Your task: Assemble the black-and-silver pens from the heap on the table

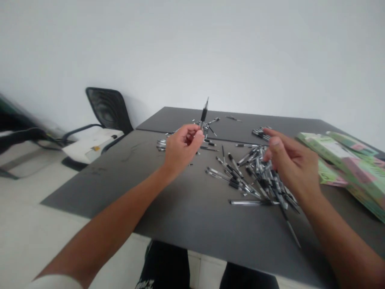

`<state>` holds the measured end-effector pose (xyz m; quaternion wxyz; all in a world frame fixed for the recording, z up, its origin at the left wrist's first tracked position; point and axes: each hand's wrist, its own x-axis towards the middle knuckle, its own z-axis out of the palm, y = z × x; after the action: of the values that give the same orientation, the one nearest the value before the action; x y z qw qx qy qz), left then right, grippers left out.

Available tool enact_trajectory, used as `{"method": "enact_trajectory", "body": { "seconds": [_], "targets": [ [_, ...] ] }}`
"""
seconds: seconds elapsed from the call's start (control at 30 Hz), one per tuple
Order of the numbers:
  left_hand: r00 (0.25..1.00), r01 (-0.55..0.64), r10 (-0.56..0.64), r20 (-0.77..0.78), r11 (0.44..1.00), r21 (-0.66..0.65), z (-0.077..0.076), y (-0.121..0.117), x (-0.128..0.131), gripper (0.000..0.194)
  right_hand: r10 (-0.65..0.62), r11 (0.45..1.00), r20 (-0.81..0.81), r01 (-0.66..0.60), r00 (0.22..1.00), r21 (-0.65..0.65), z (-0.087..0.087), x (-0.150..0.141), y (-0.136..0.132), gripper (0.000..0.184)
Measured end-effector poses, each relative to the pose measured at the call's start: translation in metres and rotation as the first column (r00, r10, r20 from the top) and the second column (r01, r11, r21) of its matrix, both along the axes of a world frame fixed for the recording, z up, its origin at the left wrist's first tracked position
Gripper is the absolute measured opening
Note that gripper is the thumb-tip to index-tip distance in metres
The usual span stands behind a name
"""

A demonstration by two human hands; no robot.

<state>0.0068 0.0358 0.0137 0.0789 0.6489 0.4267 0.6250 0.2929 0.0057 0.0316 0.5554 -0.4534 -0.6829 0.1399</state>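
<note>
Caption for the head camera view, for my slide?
Left hand holds a black pen; right hand hovers over scattered pens.

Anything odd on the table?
Yes: the black-and-silver pens lie in a jumbled heap on the grey table, pointing every way. Small loose pieces sit farther back, and one long pen sticks out toward the near edge.

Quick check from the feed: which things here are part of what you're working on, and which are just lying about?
Part of the work:
- left hand, pinching a black pen upright
- right hand, just above a heap of loose pens

Just lying about:
- green printed packets
- black mesh chair
- white package by the chair
</note>
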Motion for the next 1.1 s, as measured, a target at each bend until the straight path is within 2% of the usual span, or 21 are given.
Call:
{"method": "enact_trajectory", "body": {
  "seconds": [0.07, 0.13, 0.2, 0.3, 0.4, 0.47, 0.57, 0.67, 0.87, 1.03, 1.1],
  "targets": [
    [0.996, -0.091, 0.090, 0.024, 0.994, 0.055, 0.004, 0.011, -0.013, 0.014, -0.088, 0.996, 0.164, 0.090, 0.983, -0.007, -0.007, 0.001, 0.007, 0.043],
    [0.983, -0.184, 0.184, 0.016, 0.978, 0.100, 0.006, 0.021, -0.027, 0.011, -0.075, 0.997, 0.318, 0.082, 0.945, -0.008, -0.013, 0.001, 0.013, 0.040],
    [0.968, -0.248, 0.249, 0.010, 0.959, 0.137, 0.007, 0.031, -0.039, 0.009, -0.004, 1.000, 0.437, 0.013, 0.899, -0.018, -0.016, -0.004, 0.017, 0.035],
    [0.953, -0.295, 0.302, -0.014, 0.939, 0.179, 0.004, 0.043, -0.054, 0.005, 0.182, 0.983, 0.551, -0.157, 0.814, -0.092, -0.010, -0.027, 0.017, 0.028],
    [0.941, -0.323, 0.335, -0.040, 0.928, 0.187, 0.002, 0.051, -0.063, 0.002, 0.375, 0.925, 0.642, -0.311, 0.669, -0.217, 0.000, -0.067, 0.017, 0.029],
    [0.938, -0.331, 0.343, -0.045, 0.928, 0.170, 0.001, 0.054, -0.066, 0.002, 0.443, 0.892, 0.713, -0.349, 0.544, -0.288, 0.003, -0.096, 0.022, 0.031],
    [0.941, -0.326, 0.335, -0.037, 0.933, 0.153, 0.000, 0.055, -0.070, 0.004, 0.415, 0.902, 0.825, -0.295, 0.384, -0.316, 0.001, -0.132, 0.035, 0.032],
    [0.947, -0.314, 0.319, -0.020, 0.940, 0.135, 0.000, 0.056, -0.071, 0.004, 0.363, 0.925, 0.889, -0.221, 0.280, -0.308, -0.006, -0.151, 0.049, 0.032],
    [0.957, -0.289, 0.288, 0.020, 0.953, 0.091, 0.002, 0.057, -0.072, 0.003, 0.361, 0.928, 0.893, -0.204, 0.270, -0.313, -0.013, -0.161, 0.056, 0.030],
    [0.950, -0.313, 0.312, 0.023, 0.946, 0.088, 0.002, 0.060, -0.076, 0.005, 0.428, 0.897, 0.874, -0.224, 0.229, -0.380, -0.004, -0.157, 0.062, 0.030],
    [0.946, -0.324, 0.323, 0.025, 0.941, 0.099, 0.002, 0.062, -0.078, 0.004, 0.451, 0.884, 0.860, -0.251, 0.237, -0.394, 0.001, -0.151, 0.070, 0.032]
  ]
}}
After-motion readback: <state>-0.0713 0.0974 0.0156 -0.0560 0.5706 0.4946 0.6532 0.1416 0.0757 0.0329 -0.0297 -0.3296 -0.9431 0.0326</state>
